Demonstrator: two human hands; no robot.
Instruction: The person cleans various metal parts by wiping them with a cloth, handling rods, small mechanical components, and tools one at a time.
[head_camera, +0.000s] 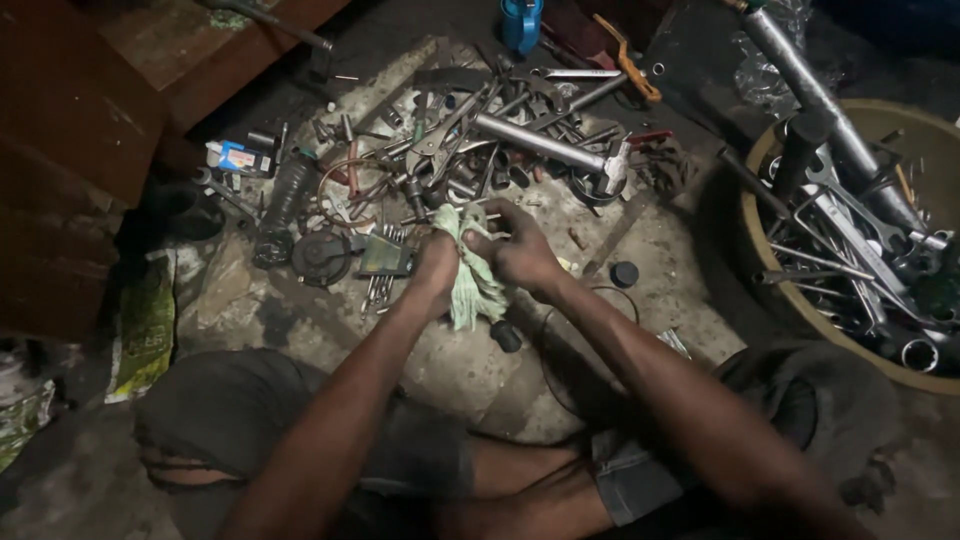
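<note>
Both hands closed around a pale green rag (470, 275), held above the dirty concrete floor (450, 370), between the knees. Left hand (435, 265) curled on the rag's left side, fingers pressed together into the cloth. Right hand (520, 255) gripping the rag's upper right, thumb and fingers pinched on the bunched top. Whether a small part sits wrapped inside: cannot tell, cloth hides it.

Just beyond the knuckles: heap of tools (500, 140), with sockets, wrenches and a long chrome bar (540, 142). Left of the left hand: hex key set (385, 255), black round disc (322, 257), dark ribbed bottle (285, 200). Below the right hand: small black cap (507, 336); another cap (625, 273) to its right. Far right of the right hand: round tub of spanners (850, 250).

Judgement on the wiping grip: keep the cloth wrapped fully round whatever is inside, twist the hands in opposite directions, turn to a clean fold once soiled. Keep both hands low over the floor so a slipped piece lands near, not in the heap.
</note>
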